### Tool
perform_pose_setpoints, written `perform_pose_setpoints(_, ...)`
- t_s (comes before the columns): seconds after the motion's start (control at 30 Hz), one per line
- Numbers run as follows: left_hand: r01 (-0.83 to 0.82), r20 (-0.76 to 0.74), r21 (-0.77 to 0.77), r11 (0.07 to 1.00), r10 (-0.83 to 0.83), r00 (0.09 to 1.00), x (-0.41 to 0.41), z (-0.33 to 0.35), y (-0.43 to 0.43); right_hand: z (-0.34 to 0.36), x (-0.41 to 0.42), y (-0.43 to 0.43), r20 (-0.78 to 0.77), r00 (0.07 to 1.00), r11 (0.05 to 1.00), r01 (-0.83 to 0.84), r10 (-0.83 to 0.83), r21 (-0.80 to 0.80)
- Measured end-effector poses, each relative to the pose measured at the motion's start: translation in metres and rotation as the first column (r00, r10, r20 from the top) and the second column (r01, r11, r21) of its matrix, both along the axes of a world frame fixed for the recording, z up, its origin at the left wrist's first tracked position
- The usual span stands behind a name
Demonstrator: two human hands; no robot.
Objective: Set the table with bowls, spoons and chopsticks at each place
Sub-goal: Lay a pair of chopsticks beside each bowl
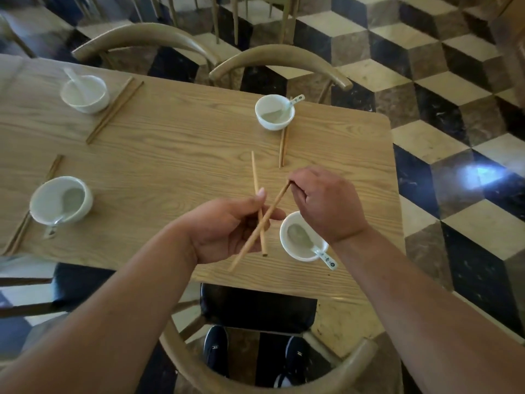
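Observation:
Over the near right part of the wooden table [176, 143], my left hand [224, 231] holds two crossed wooden chopsticks [257, 177]. My right hand [326, 203] pinches the upper end of the slanted chopstick [250, 248]. Just below my right hand sits a white bowl [295, 251] with a spoon [324, 255] in it. Three other white bowls hold spoons: far right [274, 112], far left [83, 93], near left [59, 200]. A pair of chopsticks lies beside each of them: [284, 146], [115, 109], [17, 237].
Curved wooden chair backs stand at the far side [142, 38] [279, 59] and right under me [255, 376], with a black seat [255, 308]. My shoes [216, 348] are on the checkered tile floor [454, 109]. The table's right edge is close to my right arm.

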State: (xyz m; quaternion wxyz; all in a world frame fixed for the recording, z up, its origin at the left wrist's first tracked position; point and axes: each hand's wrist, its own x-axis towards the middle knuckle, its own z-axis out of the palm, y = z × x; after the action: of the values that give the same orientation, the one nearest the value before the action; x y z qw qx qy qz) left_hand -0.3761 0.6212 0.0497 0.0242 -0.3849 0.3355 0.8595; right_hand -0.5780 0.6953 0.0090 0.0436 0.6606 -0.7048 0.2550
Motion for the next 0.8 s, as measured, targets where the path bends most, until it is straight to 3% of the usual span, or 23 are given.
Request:
perform_pose_setpoints(0.17, 0.110, -0.021, -0.033, 0.993, -0.111, 0.994, 0.009, -0.001, -0.001, -0.007, 0.016, -0.013, -0.112, 0.984, 0.990, -0.139, 0.135, -0.027)
perform_pose_setpoints(0.23, 0.067, -0.026, -0.068, 0.995, -0.069, 0.997, 0.008, -0.003, 0.002, -0.007, 0.022, -0.014, 0.021, 0.996, 0.996, -0.084, 0.084, 0.002)
perform_pose_setpoints(0.3, 0.013, 0.011, -0.152, 0.988, -0.012, 1.000, 0.005, -0.008, 0.006, -0.006, 0.027, -0.011, 0.311, 0.935, 0.979, 0.122, -0.168, 0.160)
perform_pose_setpoints(0.33, 0.007, 0.048, -0.227, 0.974, 0.004, 0.999, 0.005, -0.012, 0.008, -0.006, 0.030, -0.010, 0.494, 0.809, 0.942, 0.209, -0.318, 0.263)
perform_pose_setpoints(0.37, 0.019, 0.087, -0.305, 0.952, 0.008, 0.996, 0.004, -0.016, 0.010, -0.005, 0.034, -0.010, 0.676, 0.589, 0.895, 0.241, -0.443, 0.376)
perform_pose_setpoints(0.4, 0.043, 0.122, -0.366, 0.930, 0.002, 0.993, 0.004, -0.020, 0.014, -0.002, 0.040, -0.010, 0.804, 0.300, 0.858, 0.185, -0.514, 0.479)
perform_pose_setpoints(0.43, 0.074, 0.151, -0.404, 0.912, -0.013, 0.988, 0.004, -0.023, 0.017, 0.001, 0.047, -0.010, 0.845, 0.026, 0.844, 0.083, -0.534, 0.531)
perform_pose_setpoints(0.47, 0.109, 0.176, -0.432, 0.895, -0.035, 0.984, 0.004, -0.025, 0.020, 0.003, 0.054, -0.010, 0.833, -0.164, 0.846, -0.012, -0.528, 0.533)
perform_pose_setpoints(0.5, 0.139, 0.195, -0.458, 0.878, -0.053, 0.979, 0.004, -0.027, 0.022, 0.006, 0.062, -0.010, 0.812, -0.283, 0.856, -0.081, -0.511, 0.511)
perform_pose_setpoints(0.57, 0.166, 0.219, -0.493, 0.854, -0.063, 0.974, 0.004, -0.030, 0.025, 0.007, 0.073, -0.011, 0.774, -0.431, 0.881, -0.126, -0.463, 0.456)
perform_pose_setpoints(0.63, 0.141, 0.225, -0.497, 0.856, -0.029, 0.974, 0.006, -0.033, 0.024, 0.007, 0.078, -0.016, 0.755, -0.502, 0.895, -0.099, -0.422, 0.434)
perform_pose_setpoints(0.73, 0.081, 0.257, -0.521, 0.850, 0.065, 0.964, 0.012, -0.040, 0.023, 0.010, 0.072, -0.030, 0.735, -0.607, 0.890, 0.095, -0.302, 0.445)
perform_pose_setpoints(0.8, -0.058, 0.256, -0.509, 0.859, 0.216, 0.942, 0.017, -0.045, 0.024, 0.015, 0.058, -0.037, 0.729, -0.663, 0.868, 0.252, -0.168, 0.429)
